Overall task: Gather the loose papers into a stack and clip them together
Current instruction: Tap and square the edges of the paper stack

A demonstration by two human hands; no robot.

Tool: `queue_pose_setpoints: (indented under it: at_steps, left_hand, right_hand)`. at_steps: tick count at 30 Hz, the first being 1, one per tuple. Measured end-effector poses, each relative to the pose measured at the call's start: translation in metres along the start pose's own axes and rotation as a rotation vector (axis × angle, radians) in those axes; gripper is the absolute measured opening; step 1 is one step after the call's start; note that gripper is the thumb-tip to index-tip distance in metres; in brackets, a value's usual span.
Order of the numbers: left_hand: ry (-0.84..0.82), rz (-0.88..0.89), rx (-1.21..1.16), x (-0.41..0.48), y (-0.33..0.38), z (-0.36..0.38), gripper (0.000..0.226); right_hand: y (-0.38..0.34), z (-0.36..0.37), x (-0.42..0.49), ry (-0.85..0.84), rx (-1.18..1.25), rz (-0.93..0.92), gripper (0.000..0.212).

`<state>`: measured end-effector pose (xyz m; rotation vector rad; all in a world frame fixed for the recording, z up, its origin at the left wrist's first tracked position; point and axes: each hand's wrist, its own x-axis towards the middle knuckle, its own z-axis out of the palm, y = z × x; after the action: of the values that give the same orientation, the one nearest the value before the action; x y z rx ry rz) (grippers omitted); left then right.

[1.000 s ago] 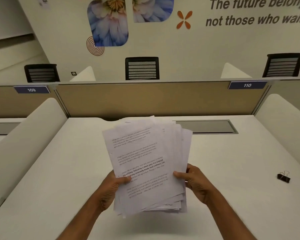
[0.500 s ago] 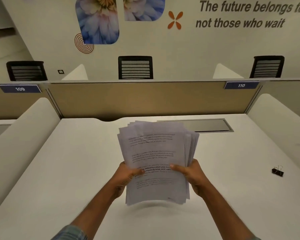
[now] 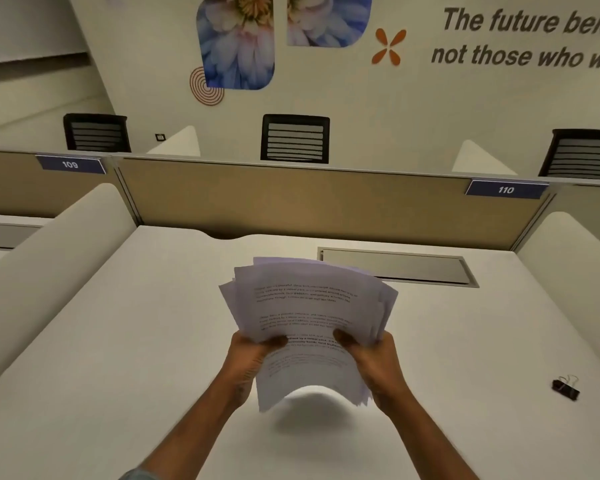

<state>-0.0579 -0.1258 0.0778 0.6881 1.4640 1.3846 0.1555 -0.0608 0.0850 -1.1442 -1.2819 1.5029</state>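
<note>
From the head camera, a person holds a stack of papers (image 3: pixel 309 327) above the middle of a white desk (image 3: pixel 118 341). The left hand (image 3: pixel 248 358) grips the stack's left edge, thumb laid over the printed top sheet and the fingers hidden behind the stack. The right hand (image 3: pixel 374 362) grips the right edge the same way, thumb on the front of the page. Both hands are closed on the paper at about mid-height of the sheets.

The stack is held clear of the desk and bows outward between the hands, so its bottom edge curls up in an arch with a soft shadow on the desk below it. The sheets are not squared: their top edges fan out unevenly, with corners sticking out at the upper left and along the right side. The top sheet carries several blocks of printed text, too blurred to read.

A black binder clip (image 3: pixel 565 389) lies on the desk near its right edge, well apart from the papers and from both hands, its wire handles pointing up and back.

A grey cable hatch (image 3: pixel 395 266) is set into the desk near its far edge, just beyond the top of the stack. A tan partition (image 3: pixel 291 199) runs along the far edge, carrying number plates reading 109 (image 3: pixel 70 164) and 110 (image 3: pixel 505 189).
</note>
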Motion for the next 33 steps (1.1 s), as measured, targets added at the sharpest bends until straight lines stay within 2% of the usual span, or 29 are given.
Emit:
queue_pose_setpoints:
  at_steps: [7, 13, 18, 25, 28, 33]
  left_hand:
    - [0.045, -0.019, -0.028, -0.003, -0.006, 0.023, 0.039]
    - [0.075, -0.023, 0.014, -0.009, -0.013, 0.025, 0.043]
    - [0.078, -0.047, 0.014, -0.013, -0.016, 0.028, 0.044]
    - [0.075, -0.019, -0.01, -0.013, 0.0, 0.022, 0.04]
    - [0.026, -0.035, 0.008, -0.017, 0.003, 0.029, 0.037]
    - [0.086, -0.011, -0.033, -0.015, 0.011, 0.03, 0.035]
  right_hand:
    - [0.005, -0.022, 0.008, -0.048, -0.035, -0.002, 0.018]
    - [0.006, -0.035, 0.002, -0.063, -0.032, 0.004, 0.034]
    - [0.001, -0.035, 0.001, -0.09, -0.024, 0.019, 0.025]
    - [-0.008, -0.035, 0.004, -0.08, 0.014, 0.015, 0.039]
    - [-0.013, -0.029, 0.001, -0.126, 0.043, 0.006, 0.03]
    - [-0.02, -0.025, 0.0, -0.092, 0.078, -0.05, 0.028]
